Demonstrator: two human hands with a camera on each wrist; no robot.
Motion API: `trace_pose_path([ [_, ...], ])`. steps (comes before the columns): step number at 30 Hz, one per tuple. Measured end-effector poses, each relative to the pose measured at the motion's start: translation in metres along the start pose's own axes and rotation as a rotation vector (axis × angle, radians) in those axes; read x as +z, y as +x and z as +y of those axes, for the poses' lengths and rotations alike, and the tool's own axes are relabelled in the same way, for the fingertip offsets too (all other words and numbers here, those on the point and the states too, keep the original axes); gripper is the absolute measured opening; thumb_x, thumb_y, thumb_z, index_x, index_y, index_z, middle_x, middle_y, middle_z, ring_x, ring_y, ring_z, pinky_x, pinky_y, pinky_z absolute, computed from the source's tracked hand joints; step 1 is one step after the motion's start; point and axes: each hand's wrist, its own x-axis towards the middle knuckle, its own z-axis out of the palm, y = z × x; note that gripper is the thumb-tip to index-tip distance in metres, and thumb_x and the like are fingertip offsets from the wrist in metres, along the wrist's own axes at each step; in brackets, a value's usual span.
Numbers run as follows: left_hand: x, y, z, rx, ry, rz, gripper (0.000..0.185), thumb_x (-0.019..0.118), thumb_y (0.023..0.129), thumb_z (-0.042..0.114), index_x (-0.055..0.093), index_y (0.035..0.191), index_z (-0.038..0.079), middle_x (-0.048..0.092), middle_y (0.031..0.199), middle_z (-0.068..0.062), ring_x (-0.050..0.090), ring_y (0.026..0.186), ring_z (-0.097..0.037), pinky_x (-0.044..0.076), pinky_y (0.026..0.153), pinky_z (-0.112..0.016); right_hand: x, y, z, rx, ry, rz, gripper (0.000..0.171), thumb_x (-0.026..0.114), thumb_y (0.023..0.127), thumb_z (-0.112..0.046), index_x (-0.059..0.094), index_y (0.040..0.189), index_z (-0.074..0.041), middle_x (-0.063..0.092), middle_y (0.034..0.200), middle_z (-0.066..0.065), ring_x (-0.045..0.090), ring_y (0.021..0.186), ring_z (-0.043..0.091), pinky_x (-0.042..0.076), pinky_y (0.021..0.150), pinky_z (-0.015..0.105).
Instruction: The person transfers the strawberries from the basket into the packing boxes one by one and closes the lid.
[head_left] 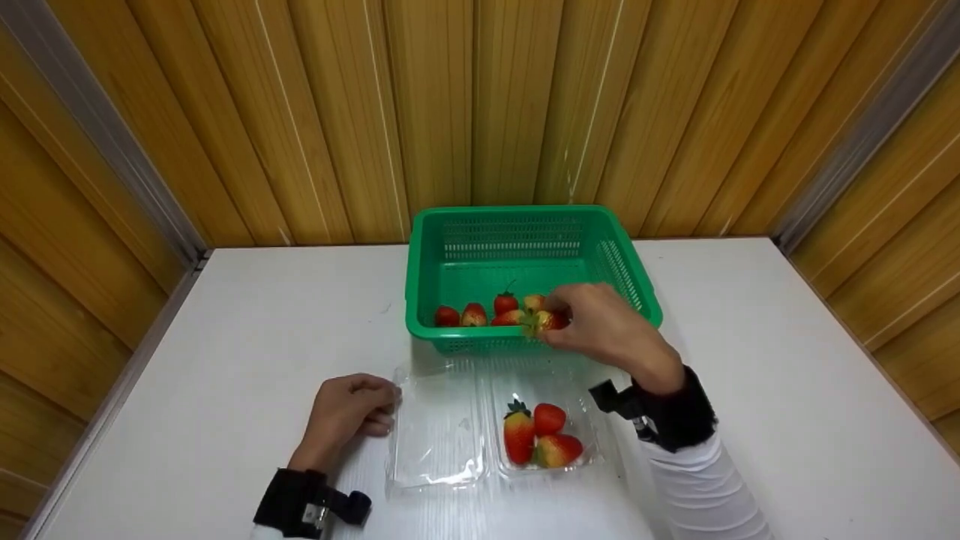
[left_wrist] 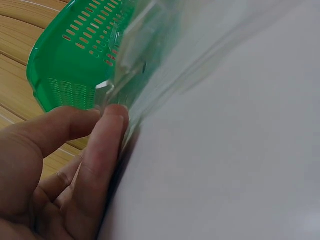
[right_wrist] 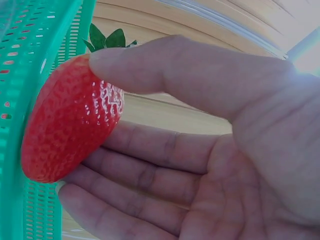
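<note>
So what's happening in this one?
A person's right hand pinches a strawberry at the front rim of the green basket, where a few more berries lie. The left hand holds the edge of an open clear clamshell on the white table; three berries already sit in its right half.

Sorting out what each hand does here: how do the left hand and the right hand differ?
The right hand is raised at the green basket's front rim, pinching a strawberry; the left hand rests low on the white table. The left hand's fingers are curled against the edge of the clear clamshell box and carry no fruit; the right hand does not touch the box. Both wear a dark wrist strap.
</note>
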Motion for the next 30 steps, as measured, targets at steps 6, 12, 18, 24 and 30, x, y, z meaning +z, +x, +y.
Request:
trace_pose_path([
  [6,0.0,0.0,0.0,0.005,-0.005,-0.007,0.018,0.077,0.092,0.008,0.077,0.105,-0.005,0.074,0.081,-0.014,0.071,0.059,-0.022,0.065,0.057,-0.034,0.003,-0.007,-0.001,0.004,-0.003,-0.017,0.027,0.08,0.09,-0.007,0.076,0.114,0.005,0.075,0.105,0.012,0.066,0.092,0.027,0.064,0.084,0.042],
  [12,-0.001,-0.001,0.001,0.006,-0.01,-0.013,0.018,0.077,0.092,0.008,0.077,0.105,-0.005,0.073,0.082,-0.014,0.071,0.062,-0.022,0.065,0.058,-0.034,0.004,-0.013,-0.002,-0.001,-0.005,-0.035,0.021,0.081,0.089,-0.005,0.076,0.107,0.003,0.072,0.095,0.007,0.062,0.083,0.022,0.06,0.071,0.033],
  [18,-0.002,-0.001,0.002,0.015,-0.013,-0.014,0.018,0.076,0.092,0.007,0.077,0.105,-0.006,0.073,0.082,-0.014,0.071,0.062,-0.022,0.066,0.058,-0.035,0.007,-0.017,-0.003,-0.018,-0.028,-0.049,0.016,0.08,0.087,-0.004,0.076,0.101,0.001,0.069,0.089,0.005,0.059,0.077,0.02,0.055,0.065,0.03],
  [24,-0.001,-0.001,0.0,0.027,-0.016,-0.013,0.018,0.076,0.092,0.007,0.077,0.104,-0.006,0.073,0.082,-0.014,0.071,0.063,-0.022,0.065,0.058,-0.035,0.01,-0.019,-0.008,0.021,-0.034,-0.082,0.014,0.079,0.088,-0.003,0.076,0.1,0.0,0.068,0.089,0.004,0.059,0.078,0.021,0.055,0.064,0.03],
  [30,-0.002,-0.002,0.0,0.029,-0.009,-0.015,0.017,0.076,0.092,0.007,0.077,0.104,-0.006,0.073,0.083,-0.014,0.071,0.063,-0.022,0.065,0.058,-0.034,0.018,-0.018,-0.013,0.023,-0.044,-0.12,0.012,0.081,0.089,-0.004,0.076,0.099,-0.002,0.066,0.084,0.001,0.059,0.079,0.022,0.056,0.065,0.03],
])
